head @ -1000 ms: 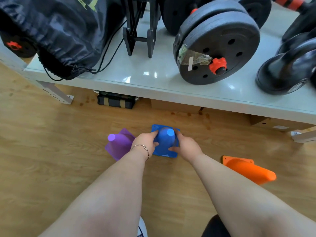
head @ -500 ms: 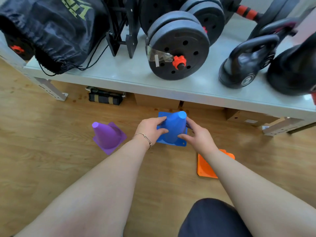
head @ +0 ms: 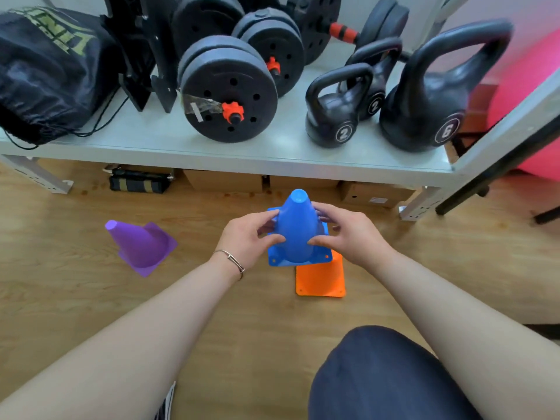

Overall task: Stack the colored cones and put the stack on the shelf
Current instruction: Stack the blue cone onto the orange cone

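Observation:
A blue cone (head: 297, 231) is held upright above the wooden floor, its tip pointing away from me. My left hand (head: 247, 239) grips its left side and my right hand (head: 348, 234) grips its right side. Just below and behind the blue base an orange cone (head: 321, 278) lies on the floor, mostly hidden, only its square base showing. A purple cone (head: 139, 245) stands on the floor to the left, apart from both hands. The grey shelf (head: 242, 150) runs across the top of the view.
The shelf holds a black drawstring bag (head: 48, 74), black weight plates (head: 227, 89) and three kettlebells (head: 339, 107). Cardboard boxes (head: 375, 197) and a black strap bundle (head: 139, 183) sit under the shelf. My dark-clothed knee (head: 381, 377) is at the bottom right.
Both hands have lifted the blue cone off the floor and carried it rightward, over the orange cone. The view has shifted right, bringing the kettlebells in.

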`<action>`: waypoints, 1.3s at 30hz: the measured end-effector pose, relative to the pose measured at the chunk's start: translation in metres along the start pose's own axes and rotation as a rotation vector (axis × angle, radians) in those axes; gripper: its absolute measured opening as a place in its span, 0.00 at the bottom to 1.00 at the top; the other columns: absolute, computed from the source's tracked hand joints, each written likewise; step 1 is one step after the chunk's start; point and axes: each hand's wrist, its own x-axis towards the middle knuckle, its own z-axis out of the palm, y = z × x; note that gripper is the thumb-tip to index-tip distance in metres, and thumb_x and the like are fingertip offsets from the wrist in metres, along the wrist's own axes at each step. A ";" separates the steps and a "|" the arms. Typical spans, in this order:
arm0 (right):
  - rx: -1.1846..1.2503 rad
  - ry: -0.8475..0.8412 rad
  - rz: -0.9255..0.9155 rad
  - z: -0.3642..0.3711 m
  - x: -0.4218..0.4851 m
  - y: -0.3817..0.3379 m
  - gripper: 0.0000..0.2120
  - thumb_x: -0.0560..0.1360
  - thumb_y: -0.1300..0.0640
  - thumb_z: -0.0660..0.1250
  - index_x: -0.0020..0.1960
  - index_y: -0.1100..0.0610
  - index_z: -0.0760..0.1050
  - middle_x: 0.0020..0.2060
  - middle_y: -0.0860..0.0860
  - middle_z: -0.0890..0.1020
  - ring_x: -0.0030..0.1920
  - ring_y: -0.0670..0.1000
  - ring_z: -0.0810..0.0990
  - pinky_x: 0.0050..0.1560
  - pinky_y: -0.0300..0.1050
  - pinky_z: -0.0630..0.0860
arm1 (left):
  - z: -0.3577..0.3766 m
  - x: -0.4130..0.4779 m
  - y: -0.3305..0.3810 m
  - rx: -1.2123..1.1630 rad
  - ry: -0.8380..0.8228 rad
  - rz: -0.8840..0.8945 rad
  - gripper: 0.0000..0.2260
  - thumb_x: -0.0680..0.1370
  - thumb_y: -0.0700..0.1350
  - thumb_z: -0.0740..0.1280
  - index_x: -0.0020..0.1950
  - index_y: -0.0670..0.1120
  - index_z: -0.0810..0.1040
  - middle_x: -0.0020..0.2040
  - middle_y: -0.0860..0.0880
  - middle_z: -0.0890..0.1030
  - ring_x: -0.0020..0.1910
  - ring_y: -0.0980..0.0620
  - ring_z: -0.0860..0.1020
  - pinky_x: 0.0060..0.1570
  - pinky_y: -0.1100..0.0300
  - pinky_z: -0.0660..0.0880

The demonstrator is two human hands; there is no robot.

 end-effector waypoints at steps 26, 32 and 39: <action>0.193 -0.060 0.271 0.068 -0.032 0.121 0.34 0.74 0.57 0.79 0.76 0.47 0.71 0.72 0.49 0.80 0.73 0.50 0.78 0.71 0.55 0.77 | 0.128 0.006 -0.028 0.121 -0.245 -0.187 0.24 0.74 0.43 0.73 0.69 0.49 0.74 0.62 0.50 0.81 0.56 0.53 0.82 0.61 0.62 0.74; 0.208 -0.082 0.291 0.083 -0.034 0.141 0.32 0.74 0.59 0.78 0.75 0.47 0.72 0.70 0.48 0.81 0.68 0.51 0.81 0.69 0.56 0.78 | 0.146 0.006 -0.038 0.146 -0.282 -0.213 0.23 0.74 0.44 0.73 0.69 0.49 0.74 0.62 0.51 0.81 0.57 0.54 0.81 0.62 0.58 0.75; 0.205 -0.057 0.276 0.097 -0.029 0.153 0.34 0.74 0.58 0.79 0.76 0.47 0.71 0.70 0.50 0.81 0.70 0.53 0.80 0.72 0.55 0.77 | 0.157 0.004 -0.045 0.121 -0.238 -0.251 0.20 0.74 0.43 0.72 0.66 0.50 0.76 0.60 0.53 0.81 0.55 0.53 0.82 0.60 0.56 0.76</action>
